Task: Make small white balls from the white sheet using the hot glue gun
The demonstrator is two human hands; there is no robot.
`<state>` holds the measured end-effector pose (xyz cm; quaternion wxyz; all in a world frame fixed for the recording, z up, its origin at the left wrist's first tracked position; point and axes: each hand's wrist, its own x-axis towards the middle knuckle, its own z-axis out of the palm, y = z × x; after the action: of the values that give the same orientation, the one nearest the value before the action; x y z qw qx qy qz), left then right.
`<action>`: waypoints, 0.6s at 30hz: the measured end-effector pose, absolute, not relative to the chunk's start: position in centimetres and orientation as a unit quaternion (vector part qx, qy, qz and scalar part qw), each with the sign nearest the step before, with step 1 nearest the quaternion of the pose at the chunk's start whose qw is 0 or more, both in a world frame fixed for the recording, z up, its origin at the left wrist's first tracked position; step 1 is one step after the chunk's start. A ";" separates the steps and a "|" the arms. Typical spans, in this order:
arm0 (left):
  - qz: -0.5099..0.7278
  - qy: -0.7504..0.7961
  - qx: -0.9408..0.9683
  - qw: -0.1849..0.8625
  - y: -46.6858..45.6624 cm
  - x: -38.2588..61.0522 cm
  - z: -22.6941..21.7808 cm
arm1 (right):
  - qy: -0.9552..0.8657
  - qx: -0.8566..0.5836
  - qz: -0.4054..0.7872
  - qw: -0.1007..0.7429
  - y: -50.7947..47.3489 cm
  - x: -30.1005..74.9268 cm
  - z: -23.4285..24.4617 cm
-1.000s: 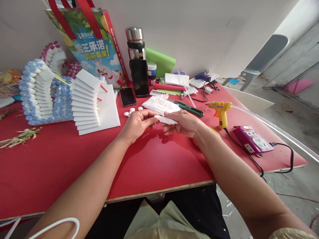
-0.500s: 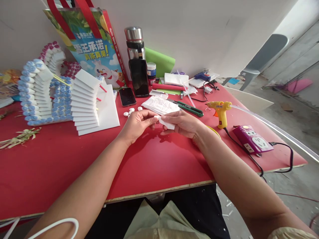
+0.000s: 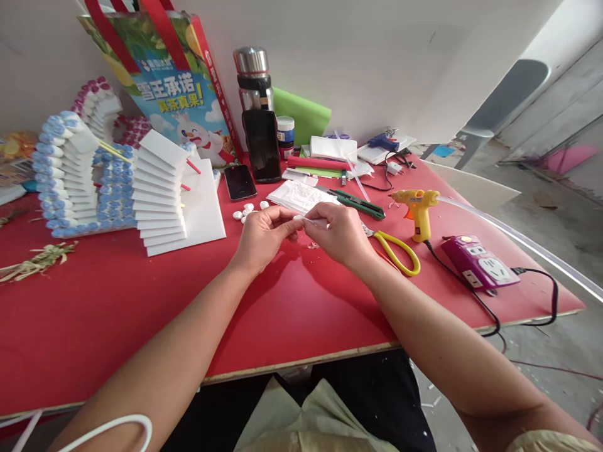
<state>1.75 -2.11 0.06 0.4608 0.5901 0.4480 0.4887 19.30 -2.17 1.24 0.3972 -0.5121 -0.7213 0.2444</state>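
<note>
My left hand [image 3: 264, 237] is closed in a pinch on one end of a small strip of white paper [image 3: 316, 222]. Fingers of my right hand [image 3: 340, 233] pinch the other end, close beside the left fingertips. Most of the strip is hidden by the fingers. Behind my left hand lie several small white rolled pieces [image 3: 245, 212]. Just beyond both hands is a stack of thin white paper [image 3: 301, 196]. A green utility knife [image 3: 360, 204] rests behind my right hand, and yellow-handled pliers or scissors [image 3: 400, 252] lie beside my right wrist.
On the left stand white stepped foam pieces [image 3: 160, 194] and a model covered in blue-tipped rolls [image 3: 51, 176]. Two phones, a steel flask [image 3: 254, 78] and a printed bag [image 3: 174, 94] are behind. A yellow glue gun [image 3: 417, 213] and purple power strip [image 3: 480, 262] with cables occupy the right.
My right hand has turned over the strip, knuckles now upward, covering more of the paper. The yellow handles beside my right wrist have come into fuller view. My left hand has barely moved.
</note>
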 end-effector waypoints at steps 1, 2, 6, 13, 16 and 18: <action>0.494 0.444 0.593 0.455 -2.1 1.8 0.1 | -0.732 -0.503 0.224 0.402 -2.3 19.3 1.2; 0.499 0.437 0.595 0.453 -2.2 1.9 0.2 | -0.738 -0.494 0.219 0.404 -2.3 19.3 1.2; 0.504 0.416 0.602 0.459 -2.1 1.4 0.3 | -0.738 -0.467 0.280 0.398 -2.5 19.5 1.6; 0.477 0.429 0.618 0.455 -1.9 0.3 0.2 | -0.784 -0.413 0.259 0.386 -2.6 19.9 1.9; 0.452 0.434 0.607 0.489 -1.9 0.1 0.3 | -0.804 -0.397 0.228 0.379 -2.7 19.8 1.7; 0.438 0.438 0.602 0.504 -1.9 0.1 0.4 | -0.808 -0.400 0.214 0.375 -2.7 19.7 1.6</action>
<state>0.11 -1.87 0.38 0.5036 0.6021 0.4384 0.4378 19.73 -2.67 1.60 0.3750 -0.3998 -0.8085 0.2142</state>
